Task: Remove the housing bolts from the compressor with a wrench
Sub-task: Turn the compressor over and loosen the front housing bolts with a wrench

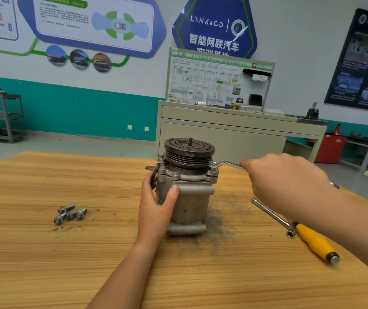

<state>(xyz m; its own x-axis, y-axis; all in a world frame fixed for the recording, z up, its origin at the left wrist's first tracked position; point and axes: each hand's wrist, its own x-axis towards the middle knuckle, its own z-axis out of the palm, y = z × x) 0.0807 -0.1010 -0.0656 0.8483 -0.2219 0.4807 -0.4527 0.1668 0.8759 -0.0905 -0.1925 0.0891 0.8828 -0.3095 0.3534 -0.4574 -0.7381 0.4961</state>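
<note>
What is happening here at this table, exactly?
A person is unbolting a grey metal compressor standing on the wooden table. The left hand steadies its body; the right hand holds a silver wrench engaged at the flange on its right side. Several loose steel bolts lie to its left.

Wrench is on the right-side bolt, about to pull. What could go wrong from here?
The grey metal compressor stands upright on its end, steadied only by the left hand; a hard pull may tip or spin it. The silver offset wrench sits close under the dark grooved pulley; if it slips, the right hand could hit metal. Dark grime beside the base may let it slide.
</note>
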